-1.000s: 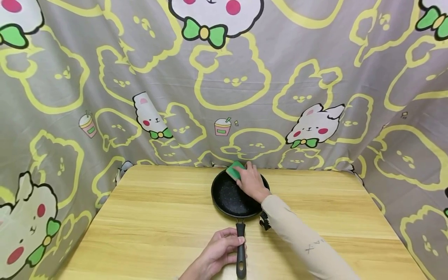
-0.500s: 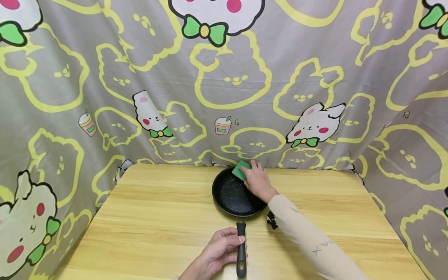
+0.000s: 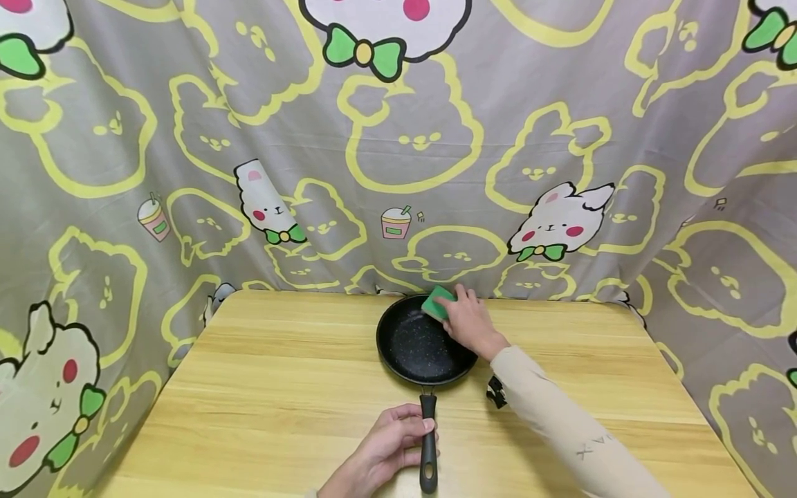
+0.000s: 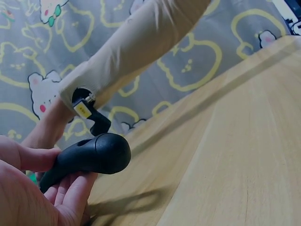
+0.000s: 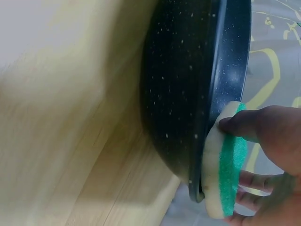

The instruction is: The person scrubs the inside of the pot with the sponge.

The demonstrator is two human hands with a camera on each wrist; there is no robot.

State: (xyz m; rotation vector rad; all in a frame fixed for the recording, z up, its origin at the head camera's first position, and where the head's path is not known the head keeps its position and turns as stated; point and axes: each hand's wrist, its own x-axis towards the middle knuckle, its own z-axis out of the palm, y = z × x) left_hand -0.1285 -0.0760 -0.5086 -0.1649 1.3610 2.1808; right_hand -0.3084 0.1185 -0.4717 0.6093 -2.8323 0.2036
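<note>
To the left of the left hand (image 3: 398,443), a wooden table (image 3: 280,373) is stretching out to its slanting side edge. That hand is gripping a black handle (image 3: 428,446), thumb on one side, fingers curling on the other. Directly ahead of it, the frying pan (image 3: 417,349) is extending forward, its far rim nearing the table's back edge, where a patterned cloth (image 3: 411,173) is hanging. The right hand (image 3: 470,321) is pinching a green-and-white sponge (image 3: 438,304) against the pan's far right rim. Behind that hand, a beige sleeve (image 3: 566,422) is slanting nearer; to its right, wood is continuing towards the other side edge.
</note>
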